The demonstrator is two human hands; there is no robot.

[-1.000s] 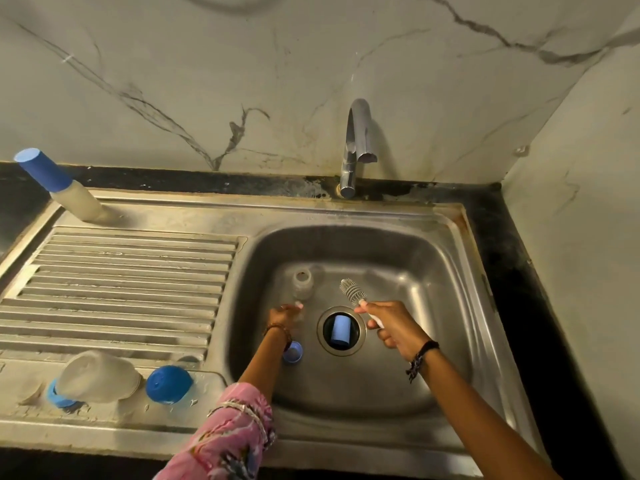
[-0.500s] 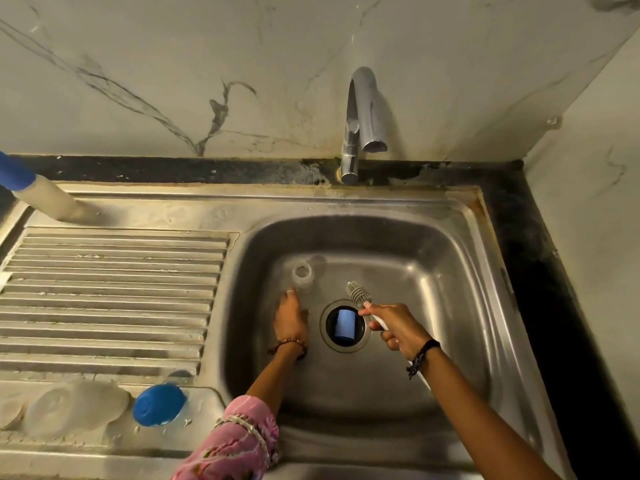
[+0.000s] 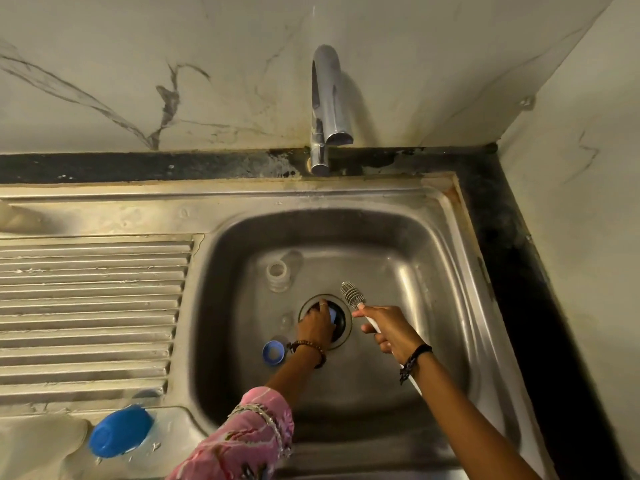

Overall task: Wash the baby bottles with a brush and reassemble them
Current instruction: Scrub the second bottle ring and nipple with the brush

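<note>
- Sink (image 3: 446, 244): stainless basin with a ribbed draining board to its left; the drain (image 3: 341, 332) serves as the landmark below.
- Left hand (image 3: 317, 325): reaches onto the drain, fingers bent over a pale blue piece (image 3: 333, 315) sitting in the opening. Whether the grip has closed on that piece cannot be told from this angle.
- Right hand (image 3: 389, 330): just right of the drain, grip closed round the white handle of the bottle brush (image 3: 352, 294), whose bristle head points up and away over the drain's far rim.
- Clear bottle (image 3: 277, 273): upright, beyond the drain to the left, mouth open.
- Blue ring (image 3: 273, 353): on the basin floor, near-left of the drain.
- Blue cap (image 3: 119, 431): on the sink ledge, well left of the drain.
</note>
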